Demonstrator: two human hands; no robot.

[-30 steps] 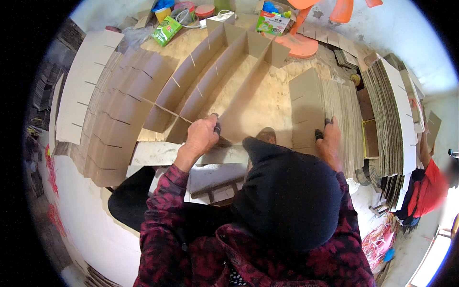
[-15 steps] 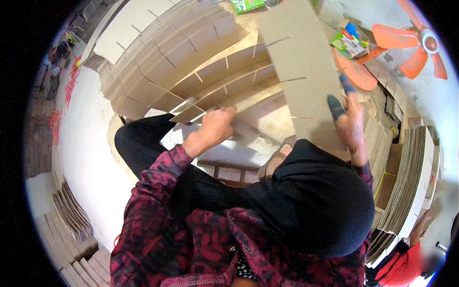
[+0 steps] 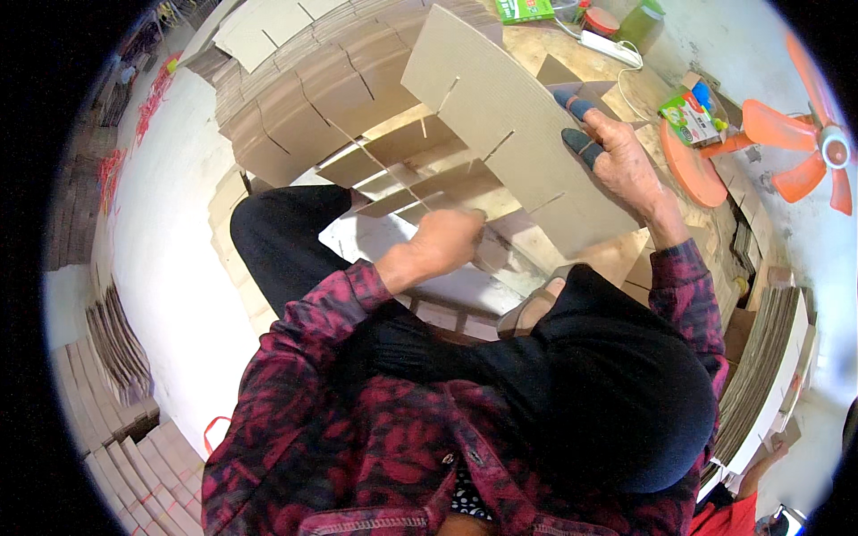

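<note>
My right hand [image 3: 617, 161], with dark covers on two fingertips, grips the right edge of a brown slotted cardboard sheet [image 3: 483, 125]. The sheet is tilted, and several short slits are cut in its lower left edge. My left hand [image 3: 438, 246] is closed and slightly blurred, at the near end of a thin slotted cardboard strip [image 3: 389, 168]; its fingertips are partly hidden. Crosswise cardboard partitions [image 3: 407, 147] stand behind that strip, beyond my left hand and partly behind the sheet.
A thick stack of slotted cardboard [image 3: 295, 107] stands at the far left. An orange fan [image 3: 778, 129], a green-and-white box [image 3: 688, 121] and a white power strip [image 3: 610, 49] are at the far right. More cardboard stacks [image 3: 760, 375] flank me. Another person's red sleeve [image 3: 728, 516] shows at lower right.
The sheet in my right hand has swung from nearly upright to a slant, its far end now toward the left. My left hand has moved right and slightly nearer.
</note>
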